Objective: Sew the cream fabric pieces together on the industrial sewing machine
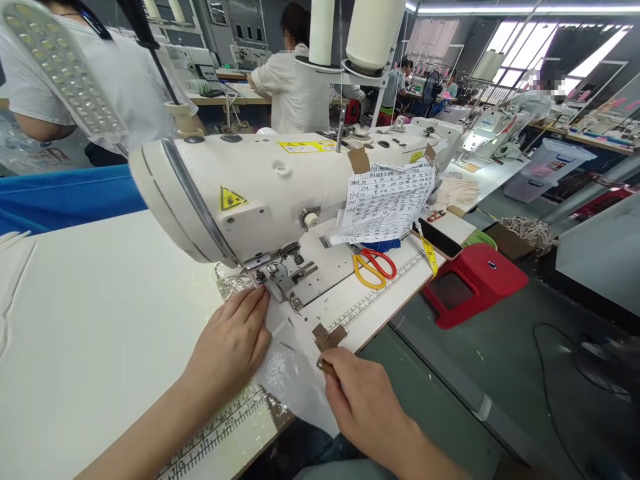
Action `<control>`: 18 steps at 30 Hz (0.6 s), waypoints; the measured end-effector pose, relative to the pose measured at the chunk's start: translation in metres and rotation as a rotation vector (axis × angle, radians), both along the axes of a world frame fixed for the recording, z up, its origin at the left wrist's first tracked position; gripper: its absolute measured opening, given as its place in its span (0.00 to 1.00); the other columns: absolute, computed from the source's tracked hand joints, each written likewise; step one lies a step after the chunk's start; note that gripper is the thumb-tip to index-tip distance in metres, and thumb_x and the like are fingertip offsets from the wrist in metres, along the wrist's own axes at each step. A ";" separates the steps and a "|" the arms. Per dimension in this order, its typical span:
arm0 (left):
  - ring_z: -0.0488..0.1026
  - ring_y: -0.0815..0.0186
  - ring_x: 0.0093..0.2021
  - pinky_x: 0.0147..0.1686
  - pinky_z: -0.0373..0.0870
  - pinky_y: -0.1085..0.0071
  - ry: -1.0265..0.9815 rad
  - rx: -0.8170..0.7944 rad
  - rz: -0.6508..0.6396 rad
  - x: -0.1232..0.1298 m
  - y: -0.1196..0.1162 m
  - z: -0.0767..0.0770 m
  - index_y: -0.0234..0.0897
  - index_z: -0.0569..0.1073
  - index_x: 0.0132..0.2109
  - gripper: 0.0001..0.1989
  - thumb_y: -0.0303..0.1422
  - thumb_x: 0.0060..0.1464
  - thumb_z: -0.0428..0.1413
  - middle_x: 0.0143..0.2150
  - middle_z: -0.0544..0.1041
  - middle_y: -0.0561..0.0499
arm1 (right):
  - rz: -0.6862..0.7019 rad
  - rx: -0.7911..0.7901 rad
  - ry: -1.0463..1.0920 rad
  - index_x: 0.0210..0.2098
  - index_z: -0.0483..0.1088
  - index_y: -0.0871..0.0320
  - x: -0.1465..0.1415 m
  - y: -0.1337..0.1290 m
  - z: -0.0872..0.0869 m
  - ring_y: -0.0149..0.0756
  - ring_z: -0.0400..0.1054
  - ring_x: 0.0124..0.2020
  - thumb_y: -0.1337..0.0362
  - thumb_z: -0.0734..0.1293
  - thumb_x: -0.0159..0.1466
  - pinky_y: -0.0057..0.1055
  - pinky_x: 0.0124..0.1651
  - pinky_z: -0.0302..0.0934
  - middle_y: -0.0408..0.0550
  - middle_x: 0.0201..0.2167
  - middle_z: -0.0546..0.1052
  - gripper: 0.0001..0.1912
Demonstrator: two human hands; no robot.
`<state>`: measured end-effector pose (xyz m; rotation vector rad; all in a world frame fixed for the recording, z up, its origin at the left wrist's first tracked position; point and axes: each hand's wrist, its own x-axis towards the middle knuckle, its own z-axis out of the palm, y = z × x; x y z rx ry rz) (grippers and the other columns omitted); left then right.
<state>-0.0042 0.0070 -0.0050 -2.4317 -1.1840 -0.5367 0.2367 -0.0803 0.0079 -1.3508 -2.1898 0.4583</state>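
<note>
My left hand (233, 333) is at the needle area of a white sewing machine (280, 187), its fingers together and bent on a piece of thin white fabric (293, 373). Its fingertips are close beside the presser foot (265, 277). The fabric hangs over the table's front edge toward my lap. Over that edge, my right hand (363, 403) is closed around a slim tool with a brownish handle (327, 367); a thin line, perhaps its shaft, points toward the fabric. The palm hides most of the handle.
Scissors (373, 267) with red and yellow handles lie right of the needle plate, near a phone (436, 239) and yellow tape measure (427, 250). A handwritten sheet (385, 203) hangs on the machine. A red stool (480, 280) stands at right. Other people sit behind.
</note>
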 end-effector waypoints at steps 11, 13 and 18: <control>0.67 0.44 0.62 0.56 0.67 0.52 0.046 0.014 -0.034 0.003 -0.012 0.005 0.17 0.71 0.59 0.23 0.30 0.66 0.44 0.59 0.74 0.31 | 0.036 0.035 -0.044 0.45 0.69 0.59 -0.007 0.016 0.007 0.38 0.73 0.32 0.73 0.58 0.68 0.32 0.32 0.57 0.47 0.36 0.78 0.11; 0.68 0.44 0.61 0.57 0.67 0.53 0.056 0.028 -0.047 0.005 -0.014 0.008 0.17 0.72 0.58 0.23 0.30 0.66 0.44 0.59 0.75 0.31 | 0.033 0.025 -0.056 0.45 0.69 0.58 -0.008 0.016 0.007 0.38 0.73 0.32 0.73 0.58 0.68 0.32 0.32 0.57 0.47 0.36 0.78 0.11; 0.70 0.46 0.59 0.57 0.67 0.54 0.049 0.043 -0.051 0.010 -0.018 0.013 0.17 0.73 0.57 0.22 0.29 0.66 0.43 0.57 0.76 0.32 | 0.041 0.019 -0.068 0.45 0.69 0.59 -0.011 0.018 0.008 0.38 0.73 0.32 0.74 0.58 0.68 0.32 0.32 0.57 0.47 0.36 0.78 0.11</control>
